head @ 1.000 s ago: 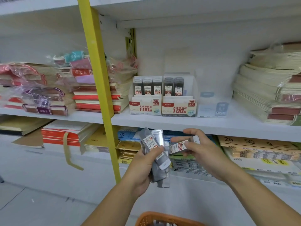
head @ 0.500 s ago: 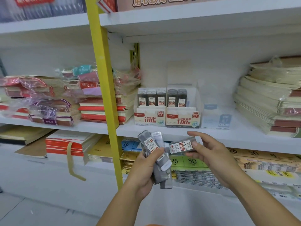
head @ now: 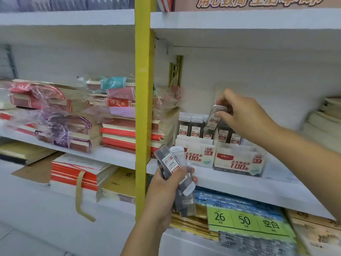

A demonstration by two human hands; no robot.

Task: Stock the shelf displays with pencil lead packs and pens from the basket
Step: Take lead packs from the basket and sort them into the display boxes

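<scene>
Risking a mix-up at the seam between two lead boxes

Lower centre of the frame, the left hand [head: 166,193] grips a loose fan of lead packs [head: 170,163], fingers curled round their lower halves. The packs splay at different angles, so I judge one could slide out and fall while attention is on the shelf. Higher and right of centre, the right hand [head: 243,117] pinches a single pack [head: 213,121] by its white cap between thumb and fingertips. It hangs tilted, just above the display rows. Its label seems to read 0.5, yet it hovers about where the HB 0.5 box [head: 199,157] meets the HB 0.7 box [head: 238,161], so it may land in the wrong row. Coming in tilted, it could also catch the shelved packs [head: 191,127] and knock them askew. All the packs are slim, dark, clear-cased sticks with white caps and red-and-white labels. The shelved ones stand upright in the two white-and-red card boxes on the white shelf [head: 230,183], mid right
</scene>
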